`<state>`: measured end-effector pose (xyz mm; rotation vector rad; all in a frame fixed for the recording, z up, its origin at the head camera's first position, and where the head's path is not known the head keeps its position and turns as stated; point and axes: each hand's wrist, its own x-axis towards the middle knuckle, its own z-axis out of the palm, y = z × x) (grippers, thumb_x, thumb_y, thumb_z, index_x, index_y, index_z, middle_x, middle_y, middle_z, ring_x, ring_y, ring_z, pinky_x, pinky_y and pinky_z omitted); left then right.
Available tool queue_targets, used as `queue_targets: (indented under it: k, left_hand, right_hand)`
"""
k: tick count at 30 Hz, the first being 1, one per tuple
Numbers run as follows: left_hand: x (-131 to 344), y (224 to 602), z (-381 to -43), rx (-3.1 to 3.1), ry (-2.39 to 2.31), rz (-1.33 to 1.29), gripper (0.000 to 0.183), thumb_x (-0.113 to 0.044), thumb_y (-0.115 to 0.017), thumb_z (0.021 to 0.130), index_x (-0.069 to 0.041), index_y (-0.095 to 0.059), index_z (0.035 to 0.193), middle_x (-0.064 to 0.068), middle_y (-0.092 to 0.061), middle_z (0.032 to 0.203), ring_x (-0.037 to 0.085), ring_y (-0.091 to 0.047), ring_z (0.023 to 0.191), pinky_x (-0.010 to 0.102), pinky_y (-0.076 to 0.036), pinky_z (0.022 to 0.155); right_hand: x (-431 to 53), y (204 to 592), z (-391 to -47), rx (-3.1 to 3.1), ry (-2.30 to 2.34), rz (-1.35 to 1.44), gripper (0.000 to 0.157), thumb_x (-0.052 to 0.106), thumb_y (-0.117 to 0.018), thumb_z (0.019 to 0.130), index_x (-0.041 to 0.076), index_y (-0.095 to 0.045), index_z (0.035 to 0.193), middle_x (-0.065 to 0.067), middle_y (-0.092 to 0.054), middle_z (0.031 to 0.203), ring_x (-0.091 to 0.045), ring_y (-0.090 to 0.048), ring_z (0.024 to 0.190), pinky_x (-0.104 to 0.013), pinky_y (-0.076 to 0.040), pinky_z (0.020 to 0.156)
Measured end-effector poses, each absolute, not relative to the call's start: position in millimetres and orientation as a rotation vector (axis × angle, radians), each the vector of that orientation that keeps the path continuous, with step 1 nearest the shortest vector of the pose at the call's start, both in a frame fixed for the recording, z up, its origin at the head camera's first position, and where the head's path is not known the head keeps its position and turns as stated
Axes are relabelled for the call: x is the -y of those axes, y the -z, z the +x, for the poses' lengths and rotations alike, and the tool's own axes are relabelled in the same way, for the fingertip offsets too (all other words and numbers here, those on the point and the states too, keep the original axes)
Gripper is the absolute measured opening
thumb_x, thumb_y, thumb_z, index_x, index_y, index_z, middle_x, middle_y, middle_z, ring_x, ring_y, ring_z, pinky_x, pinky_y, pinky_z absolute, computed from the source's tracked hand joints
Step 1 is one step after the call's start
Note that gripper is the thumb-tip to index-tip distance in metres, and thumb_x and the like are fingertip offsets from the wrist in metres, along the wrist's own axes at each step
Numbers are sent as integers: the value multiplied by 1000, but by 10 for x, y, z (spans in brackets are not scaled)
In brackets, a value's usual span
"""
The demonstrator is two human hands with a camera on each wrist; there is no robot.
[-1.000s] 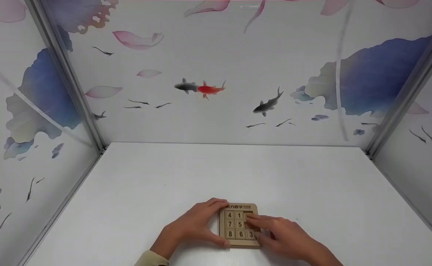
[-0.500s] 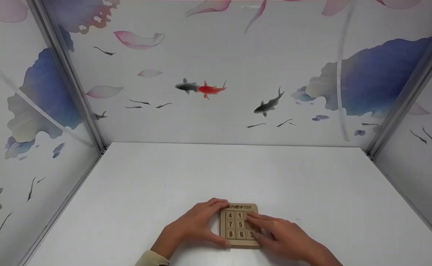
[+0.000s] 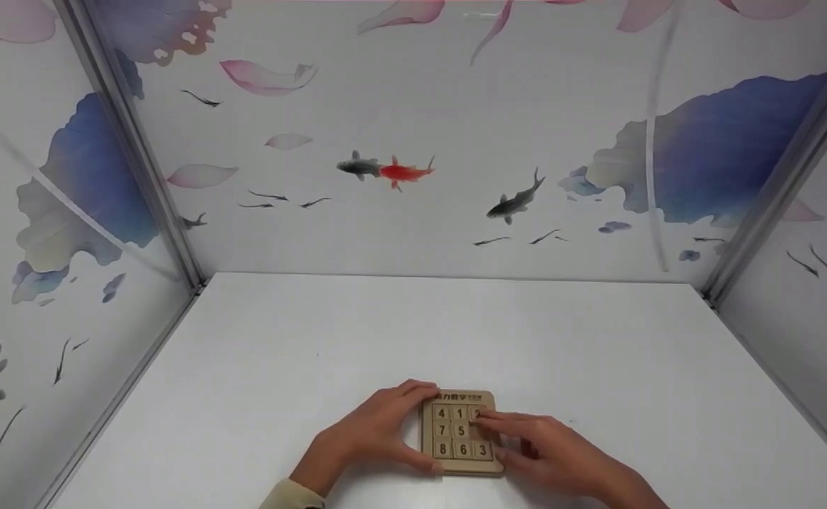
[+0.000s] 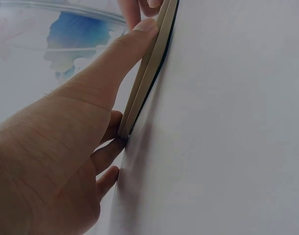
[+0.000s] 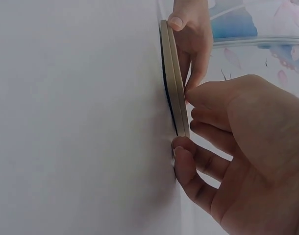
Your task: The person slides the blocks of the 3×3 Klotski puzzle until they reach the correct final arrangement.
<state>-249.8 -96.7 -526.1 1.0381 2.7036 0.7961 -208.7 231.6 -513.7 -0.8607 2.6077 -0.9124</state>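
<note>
A wooden number slide puzzle (image 3: 466,467) lies on the white table, its tiles 4, 1, 7, 5, 8, 6 and 3 readable. My left hand (image 3: 367,431) grips its left side, thumb at the near corner and fingers at the far one. The thumb (image 4: 145,25) lies along the frame's edge in the left wrist view. My right hand (image 3: 555,449) reaches in from the right, its fingertips over the right column. They partly cover the 2 tile (image 3: 477,413) at the top right and the space below it. Other right fingers (image 5: 186,161) curl loosely by the puzzle's edge in the right wrist view.
White panels (image 3: 413,240) printed with fish, petals and blue leaves stand behind and on both sides of the table (image 3: 413,332). Grey metal posts (image 3: 131,155) mark the back corners.
The 2 tile has slid up into the top right corner, where a dark gap showed before. My right fingers have drawn back slightly, uncovering the 3 tile. The left hand keeps its hold.
</note>
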Motion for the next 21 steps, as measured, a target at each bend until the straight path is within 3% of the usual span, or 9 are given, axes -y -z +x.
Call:
queue_targets:
  k: [10, 21]
  left_hand:
    - [973, 5261, -2478, -2687, -833, 1042, 113, -82, -82, 76, -25, -43, 166, -15, -48, 164, 17, -50, 151, 46, -42, 130]
    - [976, 5255, -2478, -2696, -811, 1020, 115, -83, -82, 75, -26, -42, 166, -14, -46, 166, 20, -49, 152, 49, -41, 130]
  right_hand:
    - [-2359, 5141, -2030, -2490, 1040, -1024, 35, 23, -69, 107, 30, -74, 140, 5, -72, 145, 4, -62, 79, -19, -57, 65]
    - [-2358, 5085, -2001, -2450, 972, -1022, 35, 39, -65, 109, 34, -72, 143, 8, -73, 141, 5, -59, 73, -18, -54, 60]
